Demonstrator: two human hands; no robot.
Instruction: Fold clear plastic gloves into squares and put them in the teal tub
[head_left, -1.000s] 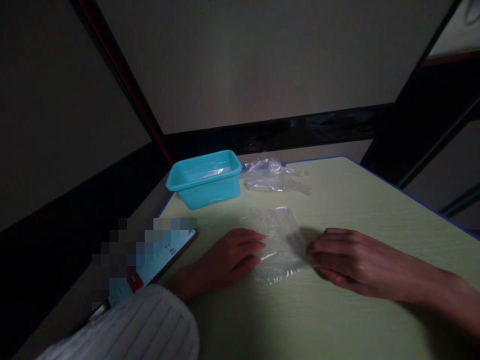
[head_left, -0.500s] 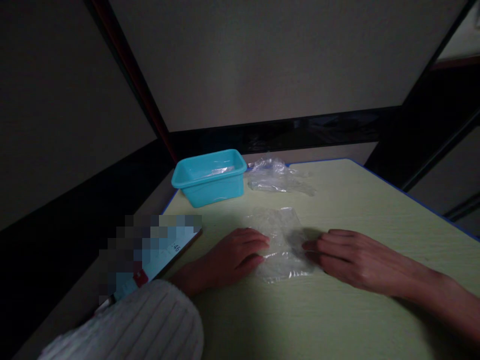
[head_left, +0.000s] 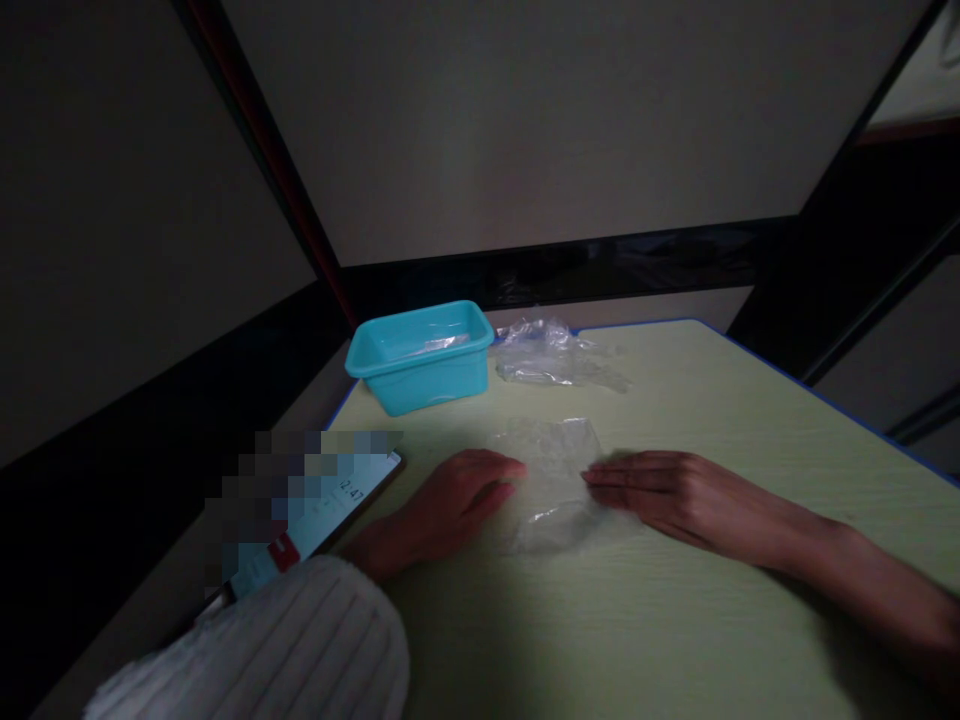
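A clear plastic bag (head_left: pixel 555 470) lies flat and a little wrinkled on the table between my hands, its near part folded or creased. My left hand (head_left: pixel 457 505) rests at the bag's left edge, with fingers stretched out and the thumb slightly apart. On the right side of the bag lies my right hand (head_left: pixel 652 485), its fingers extended flat and their tips touching the plastic. Neither hand grips anything that I can see.
Behind the bag stands a turquoise basin (head_left: pixel 427 375) with some clear plastic inside. A crumpled heap of clear plastic (head_left: pixel 555 355) lies beside it. At left, a lit phone (head_left: pixel 330 510) leans near my sleeve (head_left: pixel 300 650). The pale table (head_left: pixel 735 420) has a blue edge.
My right hand has moved left and slightly away from me over the bag, its fingers straightening. My left hand has drawn slightly left. The bag's near part has shifted.
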